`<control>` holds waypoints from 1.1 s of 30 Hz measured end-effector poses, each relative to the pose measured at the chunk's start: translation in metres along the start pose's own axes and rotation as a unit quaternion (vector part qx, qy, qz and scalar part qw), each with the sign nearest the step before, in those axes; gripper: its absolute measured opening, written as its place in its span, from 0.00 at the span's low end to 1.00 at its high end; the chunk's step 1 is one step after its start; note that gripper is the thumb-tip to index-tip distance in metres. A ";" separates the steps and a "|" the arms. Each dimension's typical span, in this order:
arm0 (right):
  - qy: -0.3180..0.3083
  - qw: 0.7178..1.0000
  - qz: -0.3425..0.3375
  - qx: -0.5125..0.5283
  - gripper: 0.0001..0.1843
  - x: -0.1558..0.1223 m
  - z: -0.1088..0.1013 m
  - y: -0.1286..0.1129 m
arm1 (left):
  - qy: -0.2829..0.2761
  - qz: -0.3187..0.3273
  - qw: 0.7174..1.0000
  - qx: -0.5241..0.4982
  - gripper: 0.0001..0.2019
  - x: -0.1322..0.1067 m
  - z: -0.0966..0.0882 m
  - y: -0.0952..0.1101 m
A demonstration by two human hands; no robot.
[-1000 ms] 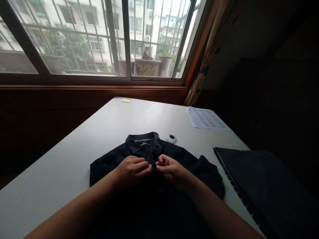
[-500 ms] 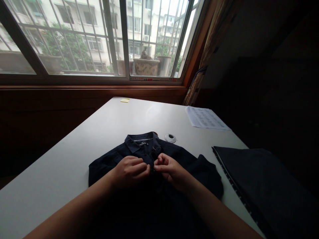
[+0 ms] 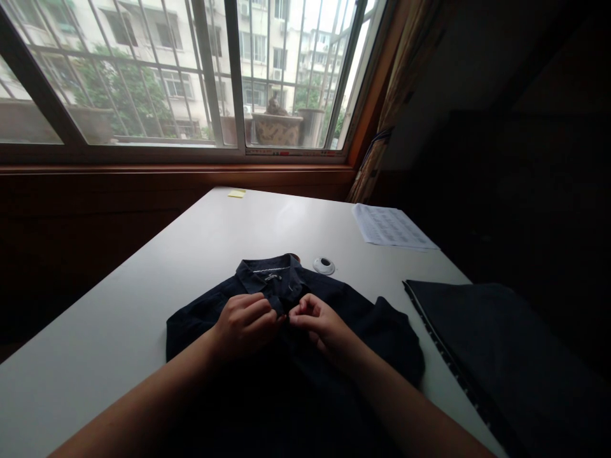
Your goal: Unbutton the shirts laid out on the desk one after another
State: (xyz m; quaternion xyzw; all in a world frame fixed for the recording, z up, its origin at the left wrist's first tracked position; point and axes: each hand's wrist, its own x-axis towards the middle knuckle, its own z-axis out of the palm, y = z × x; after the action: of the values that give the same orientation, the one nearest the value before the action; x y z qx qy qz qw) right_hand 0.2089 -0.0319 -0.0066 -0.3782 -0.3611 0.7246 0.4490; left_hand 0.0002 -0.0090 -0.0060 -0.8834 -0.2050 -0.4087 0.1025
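The shirt [image 3: 382,331] front is pinched by the curled left hand [image 3: 245,322] and right hand [image 3: 316,322], both brought slightly nearer the collar [image 3: 267,275] than before; probably a button is gripped.

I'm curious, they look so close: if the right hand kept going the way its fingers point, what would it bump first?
Most likely the left hand. The right hand points sideways across the front of the dark shirt, and the two hands' fingertips nearly meet there; whether they touch is unclear.
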 end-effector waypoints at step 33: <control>-0.142 0.814 -0.230 -0.514 0.03 -0.015 -0.018 -0.044 | -0.102 -0.259 0.958 -0.071 0.07 0.017 0.004 -0.007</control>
State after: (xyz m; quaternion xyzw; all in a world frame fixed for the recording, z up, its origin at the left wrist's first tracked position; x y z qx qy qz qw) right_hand 0.2461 -0.0273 0.0261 -0.3526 -0.8171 0.3552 0.2861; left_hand 0.0099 0.0031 0.0041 -0.8423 -0.4061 -0.3424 -0.0917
